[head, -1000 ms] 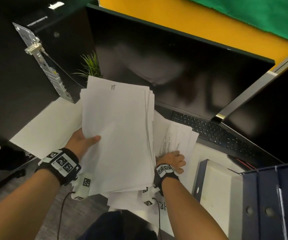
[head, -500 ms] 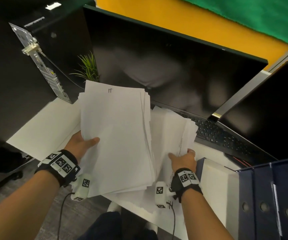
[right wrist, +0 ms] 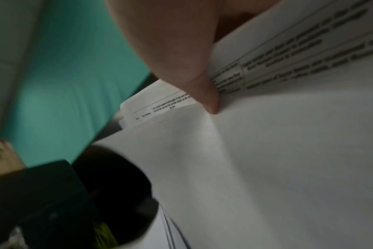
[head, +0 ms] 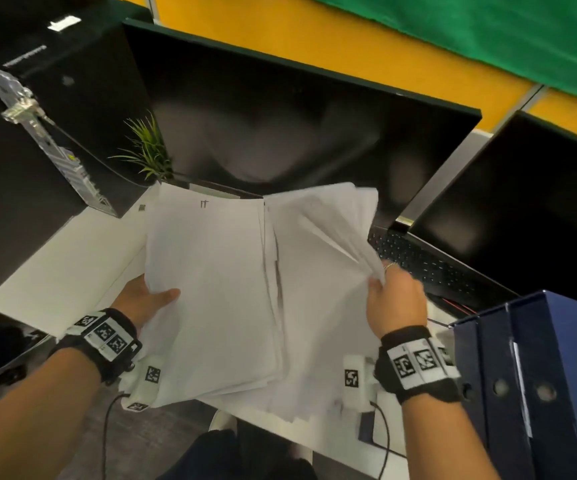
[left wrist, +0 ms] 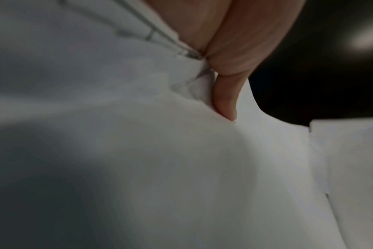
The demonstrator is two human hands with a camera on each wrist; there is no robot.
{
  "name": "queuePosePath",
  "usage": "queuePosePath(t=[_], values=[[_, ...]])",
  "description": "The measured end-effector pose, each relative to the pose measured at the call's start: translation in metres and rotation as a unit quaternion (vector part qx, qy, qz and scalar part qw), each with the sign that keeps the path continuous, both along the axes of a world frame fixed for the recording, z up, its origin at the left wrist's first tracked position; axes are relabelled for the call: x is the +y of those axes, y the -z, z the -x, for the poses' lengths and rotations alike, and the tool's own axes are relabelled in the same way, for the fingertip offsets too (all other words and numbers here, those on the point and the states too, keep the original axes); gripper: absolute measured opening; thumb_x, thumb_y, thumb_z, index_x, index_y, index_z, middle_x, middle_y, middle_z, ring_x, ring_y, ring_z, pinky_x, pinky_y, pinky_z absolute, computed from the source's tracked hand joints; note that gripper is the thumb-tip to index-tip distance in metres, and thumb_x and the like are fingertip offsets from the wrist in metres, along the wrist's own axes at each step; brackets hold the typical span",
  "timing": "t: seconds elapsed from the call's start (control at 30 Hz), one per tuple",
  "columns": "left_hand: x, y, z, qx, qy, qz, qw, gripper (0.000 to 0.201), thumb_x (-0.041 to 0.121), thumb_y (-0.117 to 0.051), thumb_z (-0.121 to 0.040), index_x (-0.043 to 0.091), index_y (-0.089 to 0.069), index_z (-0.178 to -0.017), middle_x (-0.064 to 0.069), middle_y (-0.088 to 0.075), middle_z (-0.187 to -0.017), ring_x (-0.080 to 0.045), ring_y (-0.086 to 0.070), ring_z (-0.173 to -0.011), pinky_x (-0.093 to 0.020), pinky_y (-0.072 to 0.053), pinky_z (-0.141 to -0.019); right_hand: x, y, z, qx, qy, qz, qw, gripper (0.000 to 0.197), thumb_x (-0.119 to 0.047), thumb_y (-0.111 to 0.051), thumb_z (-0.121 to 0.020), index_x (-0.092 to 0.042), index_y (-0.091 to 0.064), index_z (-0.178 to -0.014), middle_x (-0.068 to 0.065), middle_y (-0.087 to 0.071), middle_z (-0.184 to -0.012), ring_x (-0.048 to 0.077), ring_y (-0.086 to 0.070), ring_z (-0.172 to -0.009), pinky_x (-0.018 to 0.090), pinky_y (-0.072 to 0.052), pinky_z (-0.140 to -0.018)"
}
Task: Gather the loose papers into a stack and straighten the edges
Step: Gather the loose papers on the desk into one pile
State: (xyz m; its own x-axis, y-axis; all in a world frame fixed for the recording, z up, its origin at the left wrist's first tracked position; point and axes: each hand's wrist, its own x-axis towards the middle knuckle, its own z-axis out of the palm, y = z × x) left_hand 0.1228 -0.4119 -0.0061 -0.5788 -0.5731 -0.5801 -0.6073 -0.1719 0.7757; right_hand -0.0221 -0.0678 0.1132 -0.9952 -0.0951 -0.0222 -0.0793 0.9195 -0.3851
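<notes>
A thick stack of white papers point(head: 211, 292) is held up over the desk edge by my left hand point(head: 145, 299), thumb on top at its left side. In the left wrist view the left hand point(left wrist: 226, 97) pinches the sheets point(left wrist: 138, 151). My right hand point(head: 389, 299) grips a second bundle of papers point(head: 321, 258) by its right edge, lifted and curling against the stack's right side. In the right wrist view the thumb of the right hand point(right wrist: 202, 94) presses on printed sheets point(right wrist: 266, 151). The papers' lower edges are uneven.
A large dark monitor point(head: 297, 133) stands just behind the papers, a second screen point(head: 522, 216) to the right. A black keyboard point(head: 425, 265) lies under the right hand. Blue binders point(head: 536, 382) stand at the right. A computer tower point(head: 37, 133) and small plant point(head: 148, 150) are at the left.
My right hand has lifted the second bundle off the desk and brought it up beside the stack. The left hand's stack has stayed about where it was.
</notes>
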Motion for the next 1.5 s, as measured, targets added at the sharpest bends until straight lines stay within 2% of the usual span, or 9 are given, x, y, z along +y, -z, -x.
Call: queuePosePath(t=[0.17, 0.33, 0.47, 0.57, 0.63, 0.77, 1.0, 1.4, 1.5], values=[[0.025, 0.005, 0.01, -0.005, 0.005, -0.019, 1.0, 0.051, 0.011, -0.078, -0.084, 0.006, -0.059, -0.131, -0.019, -0.068, -0.118, -0.039, -0.063, -0.106, -0.056, -0.049, -0.099, 0.011, -0.076, 0.009, 0.16, -0.014, 0.142, 0.977, 0.012, -0.013, -0.059, -0.091, -0.007, -0.064, -0.1, 0.016, -0.069, -0.095, 0.033, -0.064, -0.088, 0.042, -0.053, -0.076], [0.064, 0.006, 0.023, -0.009, 0.05, -0.007, 0.999, 0.045, 0.01, -0.078, -0.083, 0.005, -0.062, -0.125, -0.02, -0.07, -0.111, -0.036, -0.067, -0.099, -0.044, -0.053, -0.088, 0.007, -0.113, 0.014, 0.149, 0.001, 0.263, 0.953, 0.018, -0.011, -0.062, -0.091, -0.001, -0.064, -0.106, 0.006, -0.066, -0.104, 0.013, -0.06, -0.093, 0.022, -0.051, -0.072], [0.082, -0.004, 0.028, -0.103, 0.023, -0.097, 0.99, 0.044, 0.005, -0.046, -0.103, -0.013, -0.038, -0.142, -0.029, -0.045, -0.145, -0.037, -0.052, -0.128, -0.038, -0.041, -0.1, -0.013, -0.06, 0.023, -0.005, 0.009, 0.268, 0.963, 0.011, -0.009, -0.062, -0.091, -0.005, -0.065, -0.1, 0.006, -0.067, -0.098, 0.017, -0.064, -0.083, 0.025, -0.052, -0.069], [0.074, -0.007, 0.029, -0.038, -0.007, -0.155, 0.987, 0.044, 0.036, -0.037, -0.107, 0.002, -0.058, -0.126, -0.026, -0.061, -0.126, -0.029, -0.062, -0.094, -0.031, -0.054, -0.072, -0.028, 0.005, 0.032, -0.154, -0.009, 0.218, 0.964, 0.021, -0.011, -0.06, -0.092, -0.007, -0.065, -0.112, 0.011, -0.068, -0.107, 0.026, -0.065, -0.093, 0.032, -0.052, -0.076], [0.063, 0.004, 0.029, 0.012, -0.04, -0.225, 0.973, 0.063, 0.062, -0.035, -0.098, 0.011, -0.062, -0.122, -0.017, -0.066, -0.12, -0.03, -0.063, -0.102, -0.036, -0.054, -0.082, -0.038, 0.043, 0.037, -0.22, -0.042, 0.19, 0.956, 0.025, -0.011, -0.059, -0.093, -0.008, -0.063, -0.118, 0.008, -0.067, -0.112, 0.024, -0.063, -0.095, 0.029, -0.05, -0.079], [0.063, 0.022, 0.031, -0.04, -0.022, -0.19, 0.981, 0.086, 0.074, -0.053, -0.079, 0.015, -0.05, -0.142, -0.011, -0.057, -0.14, -0.032, -0.056, -0.125, -0.05, -0.042, -0.109, -0.046, 0.093, 0.035, -0.27, -0.025, 0.035, 0.962, 0.043, -0.019, -0.052, -0.097, -0.013, -0.046, -0.139, 0.012, -0.055, -0.137, 0.031, -0.054, -0.121, 0.031, -0.042, -0.099], [0.093, 0.009, 0.036, -0.062, 0.036, -0.072, 0.995, 0.068, 0.037, -0.046, -0.103, 0.012, -0.011, -0.156, -0.013, -0.038, -0.154, -0.033, -0.043, -0.137, -0.041, -0.034, -0.115, -0.025, 0.119, 0.007, -0.292, 0.09, 0.06, 0.95, 0.055, -0.008, -0.047, -0.096, -0.013, -0.032, -0.148, 0.019, -0.046, -0.144, 0.036, -0.046, -0.131, 0.036, -0.036, -0.108], [0.082, 0.02, 0.052, -0.117, 0.094, 0.059, 0.987, 0.05, 0.025, -0.064, -0.094, 0.004, -0.043, -0.135, -0.018, -0.06, -0.124, -0.032, -0.058, -0.099, -0.035, -0.047, -0.083, -0.043, 0.124, -0.013, -0.264, -0.014, -0.061, 0.963, 0.042, -0.016, -0.041, -0.099, -0.009, -0.042, -0.14, 0.011, -0.052, -0.138, 0.028, -0.051, -0.125, 0.034, -0.041, -0.103], [0.077, 0.019, 0.048, -0.062, 0.096, 0.091, 0.989, 0.044, 0.016, -0.068, -0.092, 0.007, -0.052, -0.131, -0.015, -0.065, -0.121, -0.033, -0.063, -0.106, -0.035, -0.049, -0.089, -0.044, 0.129, -0.013, -0.267, -0.012, -0.033, 0.963, 0.048, -0.029, -0.045, -0.098, -0.013, -0.038, -0.143, 0.01, -0.05, -0.14, 0.028, -0.05, -0.127, 0.038, -0.041, -0.107]])
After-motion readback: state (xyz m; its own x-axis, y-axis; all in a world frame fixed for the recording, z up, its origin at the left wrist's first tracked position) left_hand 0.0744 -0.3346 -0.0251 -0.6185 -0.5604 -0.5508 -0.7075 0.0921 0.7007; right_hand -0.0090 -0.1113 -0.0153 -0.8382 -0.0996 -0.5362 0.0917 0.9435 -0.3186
